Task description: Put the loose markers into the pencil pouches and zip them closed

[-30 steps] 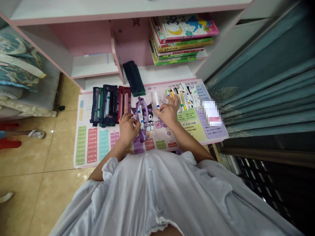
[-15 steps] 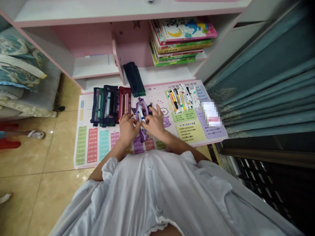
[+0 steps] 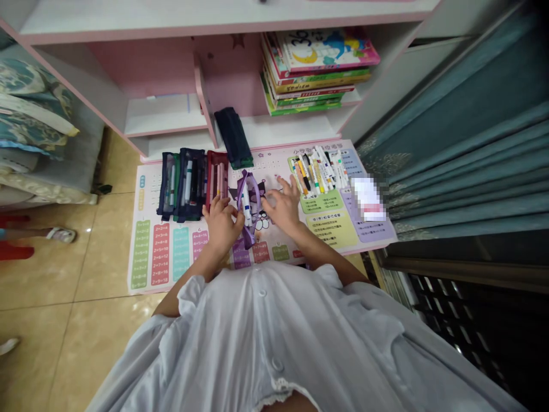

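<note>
Purple zip pencil pouch (image 3: 247, 237) lay open near centre of the multiplication-table mat (image 3: 160, 252), white markers (image 3: 246, 205) inside. Left hand (image 3: 225, 222), at the pouch's 8 o'clock, pinched its edge. Right hand (image 3: 283, 207), 3 o'clock: fingers spread, released. Loose marker pile (image 3: 319, 170) sat at 2; red pencil pouch (image 3: 211, 178) between 10 and 11.
</note>
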Motion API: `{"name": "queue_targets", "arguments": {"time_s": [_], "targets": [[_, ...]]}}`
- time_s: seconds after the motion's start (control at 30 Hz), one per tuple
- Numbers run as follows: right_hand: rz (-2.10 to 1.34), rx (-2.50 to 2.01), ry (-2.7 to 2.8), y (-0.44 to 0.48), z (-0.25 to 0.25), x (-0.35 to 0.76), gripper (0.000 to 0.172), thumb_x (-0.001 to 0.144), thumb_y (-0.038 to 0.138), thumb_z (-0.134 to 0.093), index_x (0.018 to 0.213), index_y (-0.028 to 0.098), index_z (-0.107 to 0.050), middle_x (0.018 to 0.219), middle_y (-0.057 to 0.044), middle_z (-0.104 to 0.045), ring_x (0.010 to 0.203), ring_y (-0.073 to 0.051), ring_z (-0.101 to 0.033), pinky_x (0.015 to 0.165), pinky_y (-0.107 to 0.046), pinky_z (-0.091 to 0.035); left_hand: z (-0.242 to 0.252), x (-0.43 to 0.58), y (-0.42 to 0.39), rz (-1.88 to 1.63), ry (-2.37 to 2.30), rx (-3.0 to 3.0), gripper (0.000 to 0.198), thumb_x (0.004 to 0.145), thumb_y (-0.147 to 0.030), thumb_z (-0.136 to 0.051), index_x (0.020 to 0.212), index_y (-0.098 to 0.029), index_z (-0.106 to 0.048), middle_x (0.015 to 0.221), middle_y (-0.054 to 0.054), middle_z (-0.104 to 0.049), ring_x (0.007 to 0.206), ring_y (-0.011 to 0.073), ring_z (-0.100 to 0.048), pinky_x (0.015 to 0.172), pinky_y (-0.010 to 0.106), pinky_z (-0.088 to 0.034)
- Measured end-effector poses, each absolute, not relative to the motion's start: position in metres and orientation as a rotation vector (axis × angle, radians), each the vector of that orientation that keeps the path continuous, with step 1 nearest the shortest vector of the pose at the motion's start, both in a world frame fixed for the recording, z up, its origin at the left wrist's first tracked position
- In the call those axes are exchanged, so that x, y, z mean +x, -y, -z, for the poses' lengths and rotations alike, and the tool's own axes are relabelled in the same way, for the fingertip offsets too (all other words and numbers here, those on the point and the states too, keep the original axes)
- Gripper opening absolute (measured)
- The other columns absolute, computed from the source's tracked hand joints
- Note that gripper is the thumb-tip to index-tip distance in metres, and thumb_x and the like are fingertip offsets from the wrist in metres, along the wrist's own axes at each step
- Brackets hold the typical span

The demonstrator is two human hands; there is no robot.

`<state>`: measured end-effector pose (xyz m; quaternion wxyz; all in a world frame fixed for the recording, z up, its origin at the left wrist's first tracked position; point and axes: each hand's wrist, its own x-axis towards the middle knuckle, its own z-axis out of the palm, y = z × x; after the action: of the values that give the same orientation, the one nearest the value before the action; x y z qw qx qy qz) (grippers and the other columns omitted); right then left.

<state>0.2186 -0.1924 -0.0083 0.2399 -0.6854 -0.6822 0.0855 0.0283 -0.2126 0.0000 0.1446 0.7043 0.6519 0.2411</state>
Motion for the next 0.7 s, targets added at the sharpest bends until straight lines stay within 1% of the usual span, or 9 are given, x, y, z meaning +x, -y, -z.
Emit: {"name": "queue_targets", "arguments": {"time_s": [0.13,0.2,0.27,0.37,0.5,0.6,0.7], "targets": [[-0.045,-2.101,1.755,0.177,0.013,0.259,0.036,0.092,0.035,-0.055,0.12,0.017,-0.07,0.159,-0.017,-0.041,0.156,-0.042,-0.014,0.12,-0.069,-0.02,-0.001,0.028,0.213,-0.674,-1.9,2.005,0.018,0.085,-0.025,-0.064,0.068,-0.02,-0.061,0.131,0.012,-0.068,0.144,0.0374,-0.044,0.117,0.072,-0.021],[0.002,-2.186,1.732,0.169,0.02,0.276,0.041,0.09,0.033,-0.057,0.126,0.015,-0.066,0.161,-0.019,-0.037,0.155,-0.043,-0.012,0.118,-0.072,-0.019,0.0,0.029,0.214,-0.689,-1.908,2.001,0.018,0.085,-0.025,-0.063,0.068,-0.02,-0.061,0.131,0.012,-0.068,0.143,0.0372,-0.045,0.117,0.072,-0.02],[0.018,-2.253,1.713,0.163,0.029,0.289,0.042,0.087,0.03,-0.061,0.125,0.012,-0.065,0.162,-0.021,-0.034,0.155,-0.044,-0.011,0.118,-0.074,-0.016,0.001,0.029,0.214,-0.711,-1.91,2.001,0.018,0.086,-0.025,-0.063,0.068,-0.02,-0.061,0.131,0.012,-0.068,0.143,0.0366,-0.046,0.118,0.071,-0.02],[0.029,-2.314,1.68,0.155,0.04,0.298,0.039,0.085,0.026,-0.062,0.119,0.007,-0.066,0.162,-0.024,-0.031,0.154,-0.045,-0.007,0.119,-0.074,-0.012,0.002,0.03,0.214,-0.73,-1.901,2.003,0.018,0.085,-0.026,-0.063,0.068,-0.021,-0.062,0.131,0.012,-0.069,0.143,0.0363,-0.046,0.119,0.07,-0.02],[0.045,-2.332,1.649,0.15,0.044,0.301,0.041,0.087,0.025,-0.059,0.123,0.006,-0.064,0.162,-0.025,-0.031,0.155,-0.044,-0.004,0.119,-0.073,-0.011,0.001,0.028,0.213,-0.709,-1.892,2.002,0.017,0.085,-0.026,-0.063,0.069,-0.021,-0.063,0.13,0.012,-0.069,0.142,0.0372,-0.047,0.118,0.07,-0.021],[0.046,-2.351,1.637,0.149,0.044,0.3,0.041,0.088,0.024,-0.057,0.123,0.006,-0.064,0.162,-0.024,-0.032,0.156,-0.043,-0.005,0.12,-0.073,-0.011,-0.001,0.028,0.213,-0.693,-1.891,2.003,0.017,0.085,-0.026,-0.064,0.069,-0.02,-0.063,0.13,0.012,-0.069,0.142,0.0373,-0.047,0.117,0.071,-0.022],[0.034,-2.355,1.647,0.148,0.043,0.3,0.037,0.087,0.024,-0.057,0.119,0.007,-0.067,0.163,-0.022,-0.032,0.156,-0.044,-0.006,0.12,-0.074,-0.01,-0.003,0.028,0.213,-0.681,-1.892,1.996,0.017,0.085,-0.026,-0.064,0.069,-0.02,-0.063,0.131,0.012,-0.068,0.143,0.0376,-0.046,0.116,0.072,-0.023]]}}
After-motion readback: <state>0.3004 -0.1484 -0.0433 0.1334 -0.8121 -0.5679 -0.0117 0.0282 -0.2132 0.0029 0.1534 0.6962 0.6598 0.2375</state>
